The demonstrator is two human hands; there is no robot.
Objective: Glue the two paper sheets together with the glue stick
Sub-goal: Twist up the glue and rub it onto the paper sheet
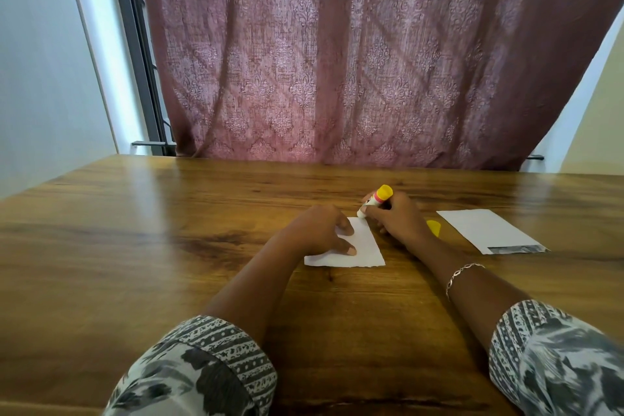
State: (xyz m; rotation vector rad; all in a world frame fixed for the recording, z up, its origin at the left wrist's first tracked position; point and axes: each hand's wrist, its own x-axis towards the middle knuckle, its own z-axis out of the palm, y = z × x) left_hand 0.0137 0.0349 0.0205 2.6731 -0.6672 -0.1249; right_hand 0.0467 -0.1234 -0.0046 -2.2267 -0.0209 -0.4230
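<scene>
Here, the left hand (315, 230) lies spread flat, fingers wide, pressing on the small paper sheet (354, 248) at the counter's (135, 230) centre. The right hand (396, 216) is closed around the glue stick (374, 200), whose tip touches the sheet's corner at one o'clock. The yellow cap (433, 227) lies just beside that hand at three o'clock, with the second sheet (486, 228) farther out the same way.

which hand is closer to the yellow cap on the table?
Right. The right hand holding the glue stick sits just left of the yellow cap; the left hand presses the small paper sheet, farther left.
</scene>
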